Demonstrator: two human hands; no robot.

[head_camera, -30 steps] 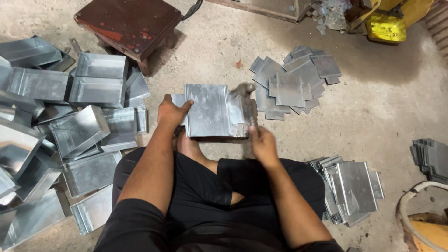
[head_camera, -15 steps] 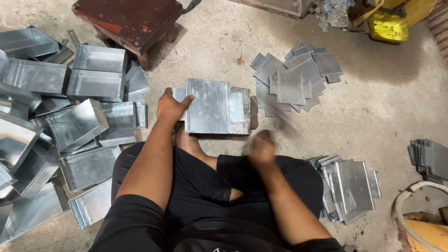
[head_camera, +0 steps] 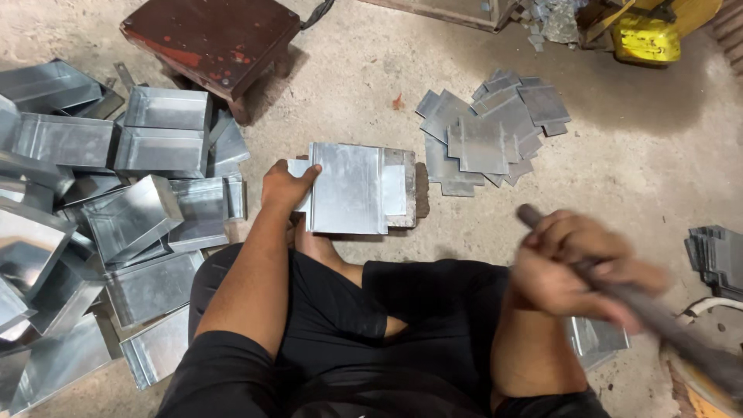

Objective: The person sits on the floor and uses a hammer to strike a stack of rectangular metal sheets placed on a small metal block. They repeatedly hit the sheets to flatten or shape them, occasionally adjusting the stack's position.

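Left hand (head_camera: 285, 186) presses flat on a metal sheet (head_camera: 348, 188); right hand (head_camera: 569, 263) grips a raised hammer (head_camera: 658, 321).
A crooked strike could catch my fingers beside the sheet.

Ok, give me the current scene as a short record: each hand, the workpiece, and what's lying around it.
left hand: presses on the left edge of the metal sheet, fingers on top
right hand: raised to the right, closed around a tool handle; blurred, tool head out of view
metal sheet: lies flat on a block on the floor in front of the person's legs
flat blanks: loose pile on the floor beyond the sheet, to the right
folded trays: heap on the left
stool: dark red, top left
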